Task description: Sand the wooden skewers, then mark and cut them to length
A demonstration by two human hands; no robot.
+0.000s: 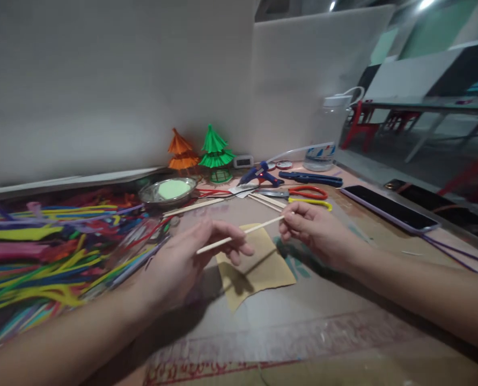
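Wooden stick is gripped near both ends by closed fingers of left hand and right hand, apparently steadied, over tan paper.

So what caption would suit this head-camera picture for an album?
Left hand and right hand hold a thin wooden stick over a brown paper scrap.

Single view, head-worn. It looks forward and down across the table, from the near edge toward the far edge, where a grey partition closes off the view. Close range: both forearms enter at the bottom corners, with the left hand and right hand mid-frame. Wide lens, tilted, lines bent at the edges. The room shows past the table's right edge.
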